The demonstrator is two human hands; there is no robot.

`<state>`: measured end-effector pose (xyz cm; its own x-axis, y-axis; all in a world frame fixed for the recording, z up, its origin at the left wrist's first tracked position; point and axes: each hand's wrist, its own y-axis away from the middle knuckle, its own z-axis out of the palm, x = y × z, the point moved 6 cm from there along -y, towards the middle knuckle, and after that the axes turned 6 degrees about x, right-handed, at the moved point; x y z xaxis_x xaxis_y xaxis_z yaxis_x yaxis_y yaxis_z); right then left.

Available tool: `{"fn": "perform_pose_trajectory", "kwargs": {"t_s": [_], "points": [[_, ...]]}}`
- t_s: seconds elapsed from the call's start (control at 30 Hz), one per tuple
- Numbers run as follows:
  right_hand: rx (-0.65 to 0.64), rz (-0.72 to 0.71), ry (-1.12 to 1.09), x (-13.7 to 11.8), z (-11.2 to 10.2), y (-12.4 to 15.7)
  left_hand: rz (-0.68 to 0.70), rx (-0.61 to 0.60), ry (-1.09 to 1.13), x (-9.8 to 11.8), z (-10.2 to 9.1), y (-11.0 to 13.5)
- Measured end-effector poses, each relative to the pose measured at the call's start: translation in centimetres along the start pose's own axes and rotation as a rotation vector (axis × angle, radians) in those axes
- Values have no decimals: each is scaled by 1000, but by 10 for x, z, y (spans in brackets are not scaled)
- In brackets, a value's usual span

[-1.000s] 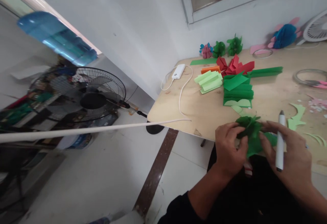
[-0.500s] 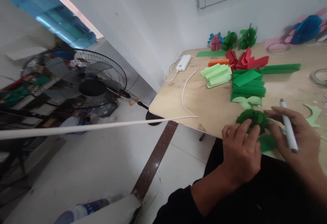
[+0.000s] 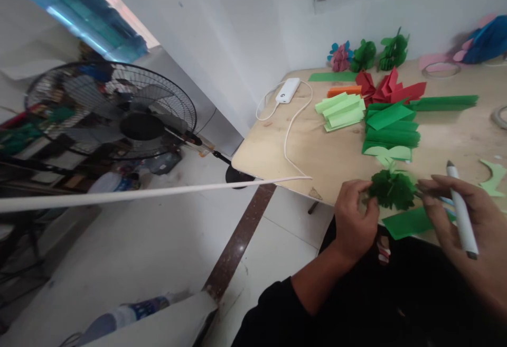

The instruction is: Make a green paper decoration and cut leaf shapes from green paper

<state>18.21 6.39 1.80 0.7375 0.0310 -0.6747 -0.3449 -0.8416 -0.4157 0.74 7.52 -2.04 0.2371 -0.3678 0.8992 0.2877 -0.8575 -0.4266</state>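
A ruffled dark green paper flower is between my two hands near the table's front edge. My left hand pinches its left edge with thumb and fingers. At its right side are the thumb and fingertips of my right hand, closed around what looks like a thin dark stem. A white marker with dark ends lies across that hand, tucked between the fingers. Below the flower is a flat green paper strip. Just behind it are pale green scalloped paper pieces.
Folded green paper, light green paper and red paper lie further back. Finished paper flowers stand by the wall. A white power bank has a cable running off the table's left edge. A fan stands left.
My left hand has moved from over the top of the flower to its left edge. The flower shows more fully, and more of the green strip below it is uncovered. The view has shifted slightly.
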Motion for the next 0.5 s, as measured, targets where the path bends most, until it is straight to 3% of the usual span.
{"fn": "perform_pose_trajectory", "kwargs": {"t_s": [0.17,0.5], "points": [[-8,-71,49,-6,0,2,-152,3,60,-2,15,1],[-11,-70,-53,5,11,-24,-250,-36,175,-3,27,2]]}}
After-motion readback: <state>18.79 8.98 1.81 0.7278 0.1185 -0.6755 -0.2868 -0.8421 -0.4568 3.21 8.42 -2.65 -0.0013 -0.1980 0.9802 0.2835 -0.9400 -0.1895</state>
